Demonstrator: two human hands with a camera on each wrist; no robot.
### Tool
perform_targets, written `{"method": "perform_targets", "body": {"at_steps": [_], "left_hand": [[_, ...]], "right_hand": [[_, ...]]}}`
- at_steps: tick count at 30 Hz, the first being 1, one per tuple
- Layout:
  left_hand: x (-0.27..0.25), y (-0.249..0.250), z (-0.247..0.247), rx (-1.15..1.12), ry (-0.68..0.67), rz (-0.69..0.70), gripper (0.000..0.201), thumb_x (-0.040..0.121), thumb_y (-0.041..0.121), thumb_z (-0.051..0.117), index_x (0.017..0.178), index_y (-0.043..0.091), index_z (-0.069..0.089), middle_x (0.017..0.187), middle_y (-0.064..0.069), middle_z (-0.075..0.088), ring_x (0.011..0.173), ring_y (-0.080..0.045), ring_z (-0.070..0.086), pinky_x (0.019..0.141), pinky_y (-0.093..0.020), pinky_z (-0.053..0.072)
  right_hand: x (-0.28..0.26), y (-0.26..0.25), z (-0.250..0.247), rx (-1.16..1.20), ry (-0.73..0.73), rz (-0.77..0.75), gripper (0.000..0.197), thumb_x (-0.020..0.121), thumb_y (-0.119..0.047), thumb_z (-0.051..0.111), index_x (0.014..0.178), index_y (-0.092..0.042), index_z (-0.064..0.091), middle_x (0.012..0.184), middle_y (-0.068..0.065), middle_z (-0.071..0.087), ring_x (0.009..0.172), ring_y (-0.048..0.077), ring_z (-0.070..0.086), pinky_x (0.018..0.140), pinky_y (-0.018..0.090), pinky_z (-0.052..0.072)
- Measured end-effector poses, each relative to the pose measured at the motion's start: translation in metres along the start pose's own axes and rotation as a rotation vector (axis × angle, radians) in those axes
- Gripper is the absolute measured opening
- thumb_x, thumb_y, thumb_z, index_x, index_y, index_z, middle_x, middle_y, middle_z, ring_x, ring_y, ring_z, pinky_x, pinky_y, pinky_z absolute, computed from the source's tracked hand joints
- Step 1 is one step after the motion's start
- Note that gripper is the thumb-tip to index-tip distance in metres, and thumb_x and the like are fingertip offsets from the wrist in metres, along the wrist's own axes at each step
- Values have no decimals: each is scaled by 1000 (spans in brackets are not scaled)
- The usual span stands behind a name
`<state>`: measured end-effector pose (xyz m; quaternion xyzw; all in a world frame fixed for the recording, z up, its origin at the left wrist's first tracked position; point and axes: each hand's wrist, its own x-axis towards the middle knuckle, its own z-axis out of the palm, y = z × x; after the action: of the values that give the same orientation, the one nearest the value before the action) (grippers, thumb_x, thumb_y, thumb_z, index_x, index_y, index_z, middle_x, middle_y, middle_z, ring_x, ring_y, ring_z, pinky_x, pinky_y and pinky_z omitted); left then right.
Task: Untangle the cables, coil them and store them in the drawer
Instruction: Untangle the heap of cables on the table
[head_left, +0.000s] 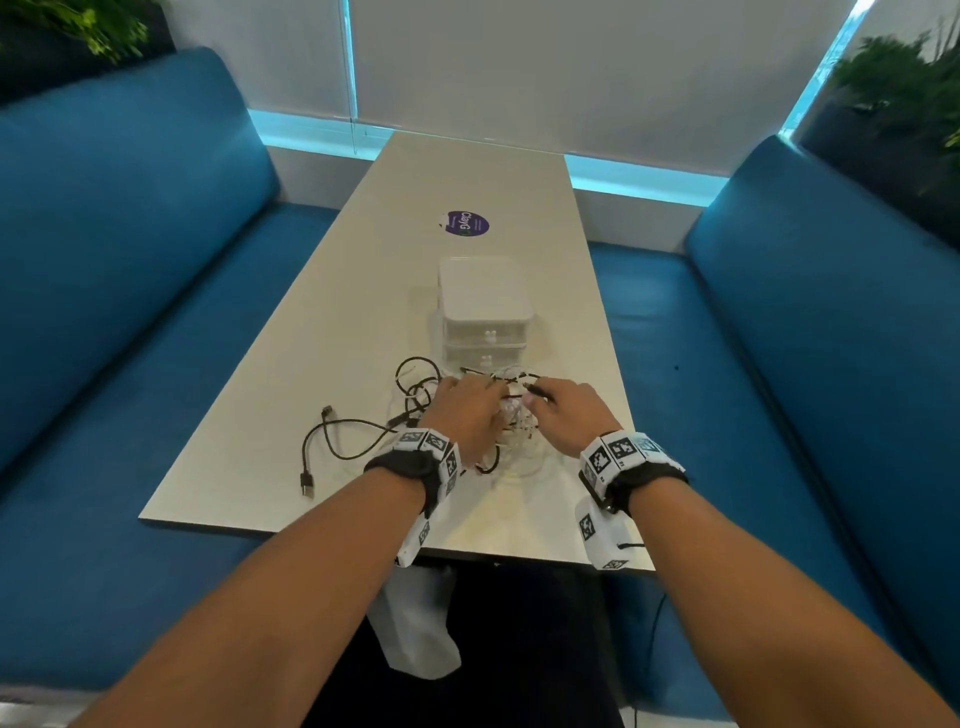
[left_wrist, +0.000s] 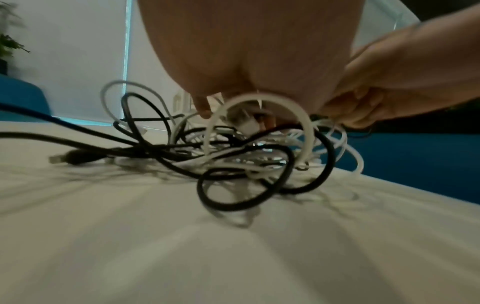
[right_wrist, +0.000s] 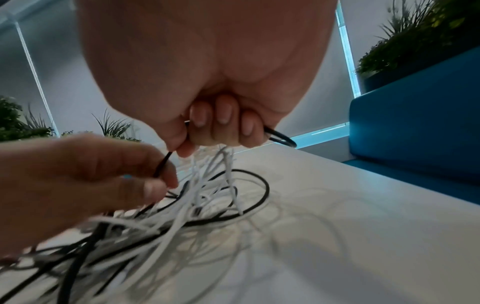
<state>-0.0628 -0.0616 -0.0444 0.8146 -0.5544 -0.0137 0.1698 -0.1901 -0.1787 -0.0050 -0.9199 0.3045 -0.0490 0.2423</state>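
Observation:
A tangle of black and white cables (head_left: 415, 410) (left_wrist: 246, 156) (right_wrist: 197, 197) lies on the white table (head_left: 322, 364), just in front of a small white drawer unit (head_left: 485, 317) whose drawers are closed. My left hand (head_left: 467, 410) (right_wrist: 78, 174) is over the middle of the tangle and pinches a black cable. My right hand (head_left: 566, 410) (right_wrist: 215, 123) is close beside it, fingers curled round the same black cable (right_wrist: 280, 137), lifted a little above the pile. Loose black ends with plugs (head_left: 306, 480) trail to the left.
A purple round sticker (head_left: 466, 223) is on the table beyond the drawer unit. Blue sofas (head_left: 130, 260) flank the table on both sides. Plants (head_left: 909, 93) stand behind the sofa backs. The table's near edge (head_left: 363, 535) is under my wrists.

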Motion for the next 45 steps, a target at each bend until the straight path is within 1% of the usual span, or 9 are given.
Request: {"method": "perform_targets", "body": {"at_steps": [8, 12, 15, 21, 24, 27, 31, 36, 45], "left_hand": [[-10, -34, 3, 222, 41, 51, 30, 95, 18, 61, 123, 28, 56, 129, 4, 53, 125, -22, 45, 95, -47, 36], [-4, -25, 2, 262, 2, 24, 29, 90, 12, 66, 115, 26, 59, 123, 2, 55, 123, -23, 45, 97, -46, 33], [0, -21, 0, 248, -38, 20, 31, 90, 7, 59, 116, 25, 55, 116, 0, 56, 120, -24, 46, 101, -46, 30], [4, -24, -10, 220, -75, 69, 54, 87, -2, 50, 134, 25, 46, 113, 0, 58, 117, -23, 50, 108, -47, 28], [3, -27, -6, 216, -60, 50, 40, 93, 3, 50, 129, 20, 46, 121, 0, 56, 122, -25, 47, 107, -44, 28], [0, -31, 1, 233, -18, 17, 22, 104, 25, 40, 122, 18, 51, 122, 0, 54, 121, -26, 44, 102, -44, 31], [1, -34, 1, 231, 38, 28, 17, 100, 20, 51, 117, 22, 53, 120, 2, 53, 118, -25, 44, 94, -43, 33], [7, -37, -4, 197, 18, 38, 65, 77, -3, 67, 130, 27, 44, 145, -3, 35, 135, -28, 32, 101, -46, 35], [10, -38, -7, 144, -44, 70, 74, 80, -15, 55, 143, 21, 37, 143, -1, 44, 135, -23, 37, 108, -41, 32]], "right_hand": [[14, 15, -18, -9, -25, 71, 26, 99, -38, 50, 83, -20, 61, 75, 3, 62, 79, 29, 60, 62, 33, 42], [13, -5, 1, -179, 132, 84, 25, 101, -35, 44, 116, -20, 56, 94, 11, 67, 86, 34, 63, 73, 40, 52], [11, -24, 13, -221, 191, -15, 35, 101, -37, 43, 134, -28, 42, 91, 11, 65, 83, 34, 63, 69, 40, 52], [18, -28, 25, -187, 15, -67, 24, 99, -36, 47, 116, -24, 58, 100, 12, 66, 90, 35, 62, 73, 40, 52], [23, -28, 24, -157, 3, -73, 24, 99, -37, 49, 111, -19, 59, 93, 13, 65, 86, 34, 61, 72, 42, 53], [24, -27, 24, -197, 25, -80, 22, 100, -38, 48, 106, -19, 57, 88, 11, 64, 82, 33, 61, 68, 40, 53], [24, -24, 17, -190, 66, -54, 19, 99, -37, 49, 102, -20, 57, 88, 8, 66, 82, 31, 62, 67, 39, 53], [26, -11, -4, -148, 94, 39, 20, 98, -38, 49, 100, -21, 60, 93, 9, 68, 84, 32, 61, 68, 36, 50], [19, -5, -12, -229, 143, 179, 24, 99, -34, 46, 112, -18, 58, 99, 10, 67, 82, 30, 60, 71, 36, 51]]}}
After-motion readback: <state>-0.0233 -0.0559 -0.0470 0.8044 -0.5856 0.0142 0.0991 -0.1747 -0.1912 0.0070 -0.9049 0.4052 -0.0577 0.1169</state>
